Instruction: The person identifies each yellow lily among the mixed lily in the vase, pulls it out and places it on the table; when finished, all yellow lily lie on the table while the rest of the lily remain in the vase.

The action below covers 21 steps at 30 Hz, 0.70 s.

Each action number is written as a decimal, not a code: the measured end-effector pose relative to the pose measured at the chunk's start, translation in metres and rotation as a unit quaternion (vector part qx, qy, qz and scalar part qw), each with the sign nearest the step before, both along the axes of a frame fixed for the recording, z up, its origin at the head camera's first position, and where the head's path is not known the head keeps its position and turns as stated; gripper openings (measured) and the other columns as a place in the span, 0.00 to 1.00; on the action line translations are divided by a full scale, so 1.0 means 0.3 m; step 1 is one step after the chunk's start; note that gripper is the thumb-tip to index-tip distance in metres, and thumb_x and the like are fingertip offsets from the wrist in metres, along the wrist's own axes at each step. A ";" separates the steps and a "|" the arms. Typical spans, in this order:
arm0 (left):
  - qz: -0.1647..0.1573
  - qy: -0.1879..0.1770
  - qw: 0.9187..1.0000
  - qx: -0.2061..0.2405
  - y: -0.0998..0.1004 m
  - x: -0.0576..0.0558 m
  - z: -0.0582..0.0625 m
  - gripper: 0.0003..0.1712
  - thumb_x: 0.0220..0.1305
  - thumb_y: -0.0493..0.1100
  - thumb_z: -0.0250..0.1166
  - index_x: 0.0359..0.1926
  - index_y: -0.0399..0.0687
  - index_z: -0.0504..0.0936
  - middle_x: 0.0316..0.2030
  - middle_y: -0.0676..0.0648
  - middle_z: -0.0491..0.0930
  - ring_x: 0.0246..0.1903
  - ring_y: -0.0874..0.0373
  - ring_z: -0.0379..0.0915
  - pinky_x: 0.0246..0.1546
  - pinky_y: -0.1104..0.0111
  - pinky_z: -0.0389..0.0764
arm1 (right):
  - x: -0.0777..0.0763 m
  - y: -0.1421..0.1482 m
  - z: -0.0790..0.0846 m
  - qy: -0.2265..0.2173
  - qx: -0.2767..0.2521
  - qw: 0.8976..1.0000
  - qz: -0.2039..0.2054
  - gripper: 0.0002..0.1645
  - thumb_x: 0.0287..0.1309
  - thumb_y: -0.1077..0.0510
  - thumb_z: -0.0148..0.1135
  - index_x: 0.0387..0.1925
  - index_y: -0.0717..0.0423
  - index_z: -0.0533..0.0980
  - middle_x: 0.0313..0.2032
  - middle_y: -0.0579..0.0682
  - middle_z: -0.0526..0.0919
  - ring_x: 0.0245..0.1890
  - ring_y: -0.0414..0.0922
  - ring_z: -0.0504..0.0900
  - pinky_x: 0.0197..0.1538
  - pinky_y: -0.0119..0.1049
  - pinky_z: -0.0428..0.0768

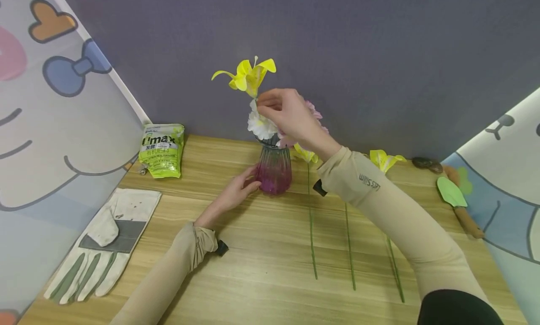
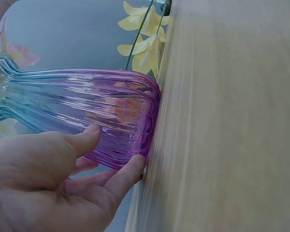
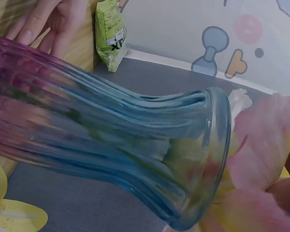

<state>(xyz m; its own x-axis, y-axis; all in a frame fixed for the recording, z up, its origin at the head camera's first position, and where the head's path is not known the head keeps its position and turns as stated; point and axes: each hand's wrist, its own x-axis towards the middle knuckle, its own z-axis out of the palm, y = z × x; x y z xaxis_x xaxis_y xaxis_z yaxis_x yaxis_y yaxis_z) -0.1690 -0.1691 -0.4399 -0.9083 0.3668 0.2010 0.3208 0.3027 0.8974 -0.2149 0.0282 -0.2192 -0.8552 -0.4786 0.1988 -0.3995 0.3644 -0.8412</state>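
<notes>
A ribbed glass vase (image 1: 275,169), blue-green at its neck and purple at its base, stands on the wooden table. My left hand (image 1: 236,191) holds its lower left side; in the left wrist view, the thumb and fingers (image 2: 128,179) lie against the purple glass. Above the vase, my right hand (image 1: 291,114) pinches the stem of a yellow lily (image 1: 249,76) just under the bloom. A white flower (image 1: 260,124) and pink flowers (image 3: 266,145) sit at the vase mouth, partly behind the right hand. The lily's lower stem is mostly hidden.
Several yellow lilies (image 1: 381,160) with long green stems lie right of the vase. A green fertilizer bag (image 1: 162,151) and white-grey gloves (image 1: 107,243) are on the left. A small trowel (image 1: 453,193) and dark stones (image 1: 427,164) lie far right. A grey wall (image 1: 379,57) rises behind.
</notes>
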 end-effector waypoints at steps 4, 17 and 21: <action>0.001 -0.003 1.000 -0.003 0.000 -0.002 -0.001 0.35 0.79 0.28 0.59 0.80 0.26 0.58 0.72 0.24 0.67 0.71 0.31 0.67 0.69 0.51 0.78 | -0.010 -0.019 0.000 0.005 0.006 1.000 -0.006 0.20 0.77 0.60 0.64 0.64 0.65 0.80 0.59 0.56 0.86 0.58 0.48 0.84 0.62 0.37 0.83; 0.006 0.021 0.999 -0.028 -0.003 0.003 -0.001 0.35 0.78 0.29 0.61 0.78 0.23 0.59 0.72 0.24 0.68 0.69 0.30 0.70 0.68 0.49 0.78 | -0.017 -0.028 -0.008 0.044 0.041 0.998 -0.021 0.11 0.72 0.58 0.72 0.50 0.59 0.89 0.43 0.50 0.92 0.42 0.42 0.88 0.41 0.34 0.86; 0.009 0.023 0.999 -0.037 -0.003 0.005 0.004 0.35 0.79 0.29 0.61 0.79 0.24 0.59 0.71 0.25 0.69 0.70 0.32 0.69 0.72 0.47 0.75 | -0.016 -0.033 -0.012 0.059 0.043 0.997 -0.020 0.09 0.70 0.58 0.73 0.46 0.60 0.89 0.41 0.51 0.92 0.38 0.42 0.89 0.40 0.34 0.87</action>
